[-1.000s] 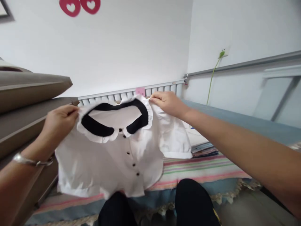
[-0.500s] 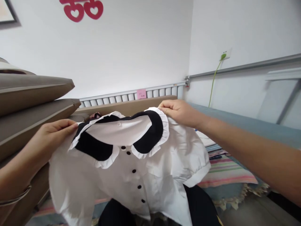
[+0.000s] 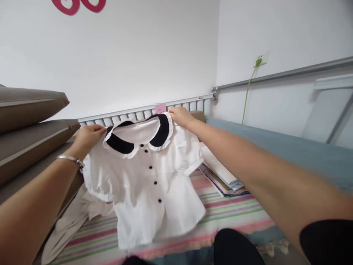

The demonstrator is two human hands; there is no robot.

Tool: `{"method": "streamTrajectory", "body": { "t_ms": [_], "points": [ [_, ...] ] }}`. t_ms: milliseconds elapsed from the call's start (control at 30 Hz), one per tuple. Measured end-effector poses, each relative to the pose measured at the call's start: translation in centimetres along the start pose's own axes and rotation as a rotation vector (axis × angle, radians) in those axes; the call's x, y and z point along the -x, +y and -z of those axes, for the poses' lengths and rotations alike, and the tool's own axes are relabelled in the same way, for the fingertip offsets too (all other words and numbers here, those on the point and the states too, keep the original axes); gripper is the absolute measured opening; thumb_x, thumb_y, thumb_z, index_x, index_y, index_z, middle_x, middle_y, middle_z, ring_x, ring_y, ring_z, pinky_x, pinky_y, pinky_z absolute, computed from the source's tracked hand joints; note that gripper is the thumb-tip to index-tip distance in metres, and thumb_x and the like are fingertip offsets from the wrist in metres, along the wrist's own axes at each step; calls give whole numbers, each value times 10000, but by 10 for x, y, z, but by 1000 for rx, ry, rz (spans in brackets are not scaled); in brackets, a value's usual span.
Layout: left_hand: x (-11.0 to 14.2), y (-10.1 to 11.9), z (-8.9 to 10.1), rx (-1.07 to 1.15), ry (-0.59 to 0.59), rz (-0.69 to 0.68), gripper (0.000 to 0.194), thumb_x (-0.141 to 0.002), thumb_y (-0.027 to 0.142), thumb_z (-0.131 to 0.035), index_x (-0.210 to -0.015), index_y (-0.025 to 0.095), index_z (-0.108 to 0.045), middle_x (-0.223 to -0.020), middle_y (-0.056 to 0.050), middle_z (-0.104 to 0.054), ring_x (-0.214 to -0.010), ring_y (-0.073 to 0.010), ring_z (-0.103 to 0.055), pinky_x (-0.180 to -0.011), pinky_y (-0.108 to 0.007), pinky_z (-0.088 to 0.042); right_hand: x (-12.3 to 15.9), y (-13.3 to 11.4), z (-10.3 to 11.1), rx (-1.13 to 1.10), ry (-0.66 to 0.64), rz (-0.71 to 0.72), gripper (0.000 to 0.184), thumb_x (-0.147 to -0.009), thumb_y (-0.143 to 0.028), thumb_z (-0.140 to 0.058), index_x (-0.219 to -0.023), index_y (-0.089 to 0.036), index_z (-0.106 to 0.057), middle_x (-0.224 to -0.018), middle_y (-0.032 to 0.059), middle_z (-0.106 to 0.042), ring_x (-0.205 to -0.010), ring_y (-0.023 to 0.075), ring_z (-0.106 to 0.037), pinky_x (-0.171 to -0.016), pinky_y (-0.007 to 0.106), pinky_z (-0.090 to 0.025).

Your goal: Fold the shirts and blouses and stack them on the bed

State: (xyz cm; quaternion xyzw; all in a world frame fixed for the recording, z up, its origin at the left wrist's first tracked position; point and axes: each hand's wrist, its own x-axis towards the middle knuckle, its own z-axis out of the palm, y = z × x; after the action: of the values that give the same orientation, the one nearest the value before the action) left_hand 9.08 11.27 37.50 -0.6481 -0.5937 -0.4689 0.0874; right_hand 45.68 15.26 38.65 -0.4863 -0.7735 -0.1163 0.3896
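Note:
A small white blouse [image 3: 143, 184] with a black frilled collar and black buttons hangs in the air, front towards me, over a striped bed sheet [image 3: 231, 209]. My left hand [image 3: 88, 137] pinches its left shoulder, a silver bangle on that wrist. My right hand [image 3: 179, 116] pinches its right shoulder, arm stretched far out. The hem reaches down near the sheet.
Brown cushions [image 3: 30, 125] are stacked at the left. A pale garment [image 3: 68, 221] lies under the blouse at the left. Books or papers [image 3: 220, 173] lie on the sheet at the right. A blue mattress [image 3: 289, 147], a slatted white rail [image 3: 132, 112] and a green cable [image 3: 248, 92] are behind.
Both hands have pushed the blouse away from me and out over the bed; half a second ago it was close above my lap.

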Motion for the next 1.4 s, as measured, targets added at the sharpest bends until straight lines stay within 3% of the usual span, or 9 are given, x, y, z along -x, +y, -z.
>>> {"method": "streamTrajectory", "body": {
  "t_ms": [167, 300, 467, 633, 767, 1000, 1200, 1300, 1400],
  "points": [
    [-39, 34, 21, 73, 154, -42, 381, -730, 385, -597, -894, 49, -671, -650, 36, -608, -596, -58, -450, -613, -213, -384, -37, -1, 32, 63, 232, 102, 286, -869, -233, -381, -914, -143, -649, -868, 77, -677, -802, 194, -575, -706, 275, -362],
    [-14, 24, 21, 145, 161, -136, 332, -721, 387, -601, -848, 90, -679, -684, 16, -637, -625, -80, -489, -640, -223, -402, -2, 2, 31, 61, 283, 196, 321, -911, -301, -347, -915, -151, -631, -847, 75, -673, -783, 196, -586, -685, 274, -371],
    [101, -46, -39, 155, -161, -108, 289, -705, 458, -593, -778, 189, -671, -770, -20, -689, -731, -162, -593, -683, -258, -456, 121, 30, -48, -29, 37, 279, 370, -947, -311, -280, -983, -171, -620, -988, 87, -670, -944, 191, -590, -803, 281, -403],
    [263, -112, -127, 123, -449, 137, 385, -753, 554, -487, -752, 216, -670, -800, -58, -698, -797, -224, -620, -789, -355, -483, 268, 52, -146, -58, -465, 31, 316, -930, -296, -336, -956, -199, -636, -975, 73, -674, -913, 207, -598, -792, 311, -428],
    [342, -132, -149, 139, -499, 175, 424, -778, 581, -438, -684, 227, -651, -735, -50, -674, -776, -227, -621, -781, -371, -500, 337, 50, -168, -115, -549, -66, 293, -911, -289, -374, -815, -207, -638, -814, 42, -654, -807, 188, -586, -724, 288, -430],
    [402, -97, -130, 27, -263, 60, 321, -801, 434, -507, -1035, 239, -610, -1076, -82, -640, -1053, -255, -580, -926, -428, -475, 364, 52, -154, -239, -570, -166, 249, -847, -187, -414, -864, -203, -661, -884, 63, -663, -899, 216, -576, -803, 342, -440],
    [433, -52, -158, -136, -257, -24, 535, -770, 393, -564, -1244, 177, -440, -1221, -147, -536, -1146, -301, -517, -923, -489, -465, 366, 4, -130, -318, -303, -199, 332, -876, -271, -404, -1148, -229, -589, -1194, 98, -586, -1132, 240, -500, -993, 422, -368],
    [435, -50, -172, -186, -266, -40, 476, -811, 240, -464, -1276, 155, -401, -1270, -156, -494, -1210, -289, -462, -943, -477, -444, 380, -27, -130, -327, -473, -96, 510, -781, -321, -571, -1283, -280, -491, -1392, 70, -434, -1267, 275, -378, -1067, 470, -277],
    [432, -56, -180, -201, -279, -30, 445, -808, 140, -386, -1251, 120, -424, -1262, -159, -496, -1213, -264, -454, -970, -450, -422, 399, -40, -149, -275, -665, -65, 728, -683, -201, -622, -1363, -311, -387, -1497, 53, -254, -1354, 286, -238, -1102, 504, -183]
  ]
}}
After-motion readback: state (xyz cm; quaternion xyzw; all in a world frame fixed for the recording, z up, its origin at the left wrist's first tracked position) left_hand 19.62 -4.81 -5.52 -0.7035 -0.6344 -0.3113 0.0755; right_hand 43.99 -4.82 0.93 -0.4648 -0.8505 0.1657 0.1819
